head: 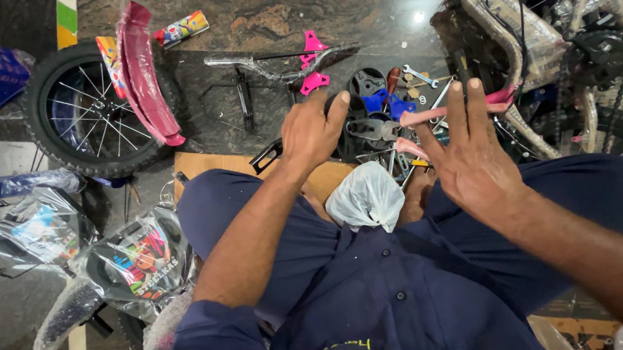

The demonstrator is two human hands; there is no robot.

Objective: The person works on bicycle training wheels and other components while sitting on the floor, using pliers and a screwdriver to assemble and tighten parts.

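nearest the camera, the person is sitting cross-legged in dark blue clothing, and a small white plastic bag point(365, 197) is lying in the lap between the knees. the right hand point(469, 159) is hovering just beyond the bag to its right, palm open, fingers spread, gripping nothing. the left hand point(312, 129) is reaching forward left of the bag, fingers curled down onto a black pedal point(267, 156) and the edge of the dark parts pile point(369, 114); whether it is actually gripping something i cannot tell. the pile is lying just past both hands, with blue pieces and a silver spanner point(418, 75) in it. farther out, a chrome handlebar point(276, 63) with pink brackets is resting on the floor. far left, a maroon mudguard point(143, 73) is leaning over a spoked wheel point(88, 113). far right, a wrapped bicycle frame point(533, 35) is standing.
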